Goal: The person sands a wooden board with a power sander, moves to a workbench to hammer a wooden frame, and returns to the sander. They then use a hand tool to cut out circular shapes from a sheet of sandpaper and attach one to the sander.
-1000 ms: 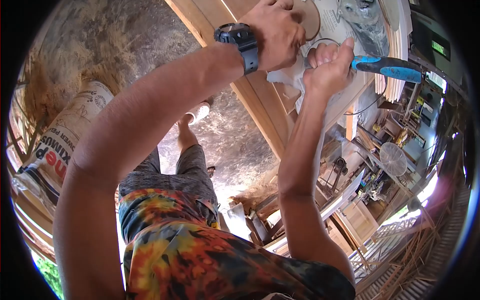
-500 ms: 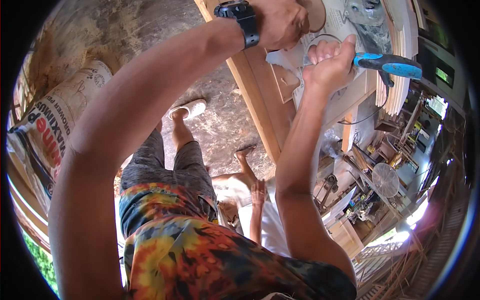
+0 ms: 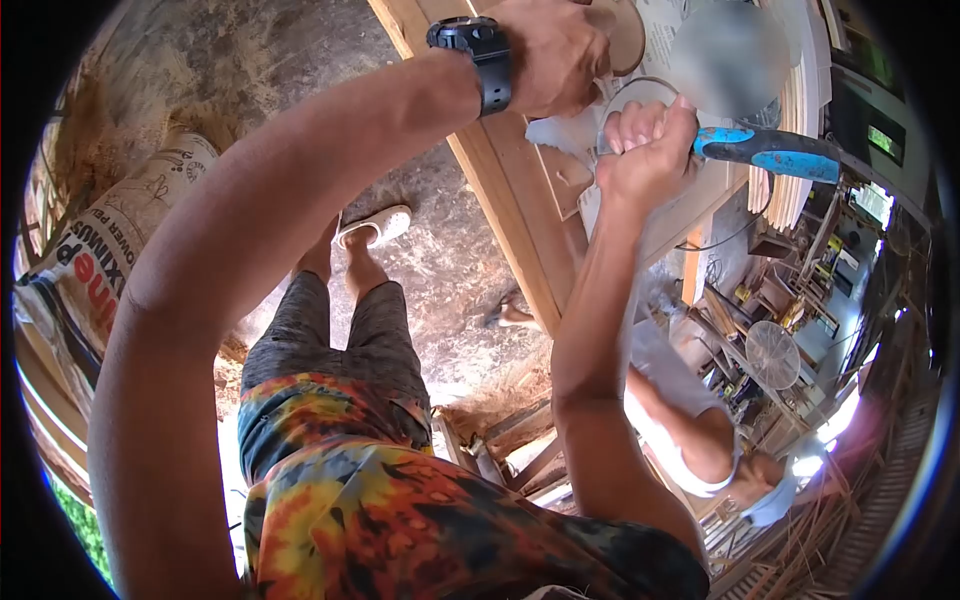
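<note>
My right hand is closed round a tool with a blue-and-black handle, which sticks out to the right of my fist. The front part of the tool is hidden by my fingers. Up and to the left, my left hand, with a black watch on its wrist, has its fingers curled over the bench; what they hold, I cannot tell. A round brown piece lies right beside its knuckles. Under both hands is a wooden workbench with printed paper on it.
Thin boards are stacked at the bench's right. A printed sack stands at left. Behind me at lower right is a person in white with a light cap. A round fan and cluttered shelves stand farther off.
My right hand and the tool have shifted slightly left and down. My left hand has moved a little lower. The other person has moved from beside my waist to the lower right.
</note>
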`<state>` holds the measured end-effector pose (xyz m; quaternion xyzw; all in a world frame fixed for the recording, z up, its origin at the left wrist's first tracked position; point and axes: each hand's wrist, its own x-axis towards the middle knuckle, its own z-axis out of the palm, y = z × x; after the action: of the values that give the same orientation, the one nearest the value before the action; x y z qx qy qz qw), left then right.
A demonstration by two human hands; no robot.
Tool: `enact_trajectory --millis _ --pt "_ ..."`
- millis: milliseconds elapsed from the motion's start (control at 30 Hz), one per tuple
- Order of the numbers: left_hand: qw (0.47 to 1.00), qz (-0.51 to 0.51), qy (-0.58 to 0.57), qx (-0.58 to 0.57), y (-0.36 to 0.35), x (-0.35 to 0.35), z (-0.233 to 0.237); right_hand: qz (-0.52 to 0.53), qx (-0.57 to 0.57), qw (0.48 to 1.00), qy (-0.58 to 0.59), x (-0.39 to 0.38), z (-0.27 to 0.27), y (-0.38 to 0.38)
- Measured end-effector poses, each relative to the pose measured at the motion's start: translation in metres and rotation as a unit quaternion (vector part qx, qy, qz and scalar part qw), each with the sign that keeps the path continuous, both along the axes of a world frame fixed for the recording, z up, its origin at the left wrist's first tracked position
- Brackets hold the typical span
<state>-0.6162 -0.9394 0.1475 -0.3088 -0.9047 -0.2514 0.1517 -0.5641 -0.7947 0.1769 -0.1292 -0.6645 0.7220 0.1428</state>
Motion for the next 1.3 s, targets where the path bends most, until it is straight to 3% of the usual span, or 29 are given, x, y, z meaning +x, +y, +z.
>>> enact_trajectory --millis 100,633,700,833,933,1100,1233,1300 --pt "0.992 -0.051 -0.102 -0.057 -0.003 -0.006 0.005 0.026 -0.021 0.999 -0.005 0.007 -0.001 0.008" --pt "0.996 -0.005 -0.039 -0.084 0.003 -0.019 -0.022 0.170 -0.049 0.984 0.020 0.013 -0.003 0.023" --pt "0.999 -0.008 0.005 0.051 0.005 -0.015 -0.028 0.136 -0.059 0.989 0.022 0.017 -0.003 0.023" --pt "0.998 0.007 0.035 0.051 0.003 -0.008 -0.020 0.191 -0.020 0.980 0.043 0.017 -0.002 0.026" --pt "0.996 0.030 -0.027 0.073 0.001 -0.004 -0.011 0.209 -0.020 0.977 0.037 0.017 -0.001 0.026" --pt "0.998 -0.023 -0.047 -0.042 -0.003 -0.010 -0.009 0.235 -0.023 0.971 0.038 0.019 0.000 0.029" --pt "0.999 -0.001 -0.002 0.047 -0.002 -0.006 -0.009 0.227 -0.018 0.973 0.027 0.024 0.001 0.030" --pt "0.981 -0.029 -0.141 -0.127 -0.002 -0.010 0.004 0.226 -0.040 0.973 0.011 0.031 0.002 0.033"
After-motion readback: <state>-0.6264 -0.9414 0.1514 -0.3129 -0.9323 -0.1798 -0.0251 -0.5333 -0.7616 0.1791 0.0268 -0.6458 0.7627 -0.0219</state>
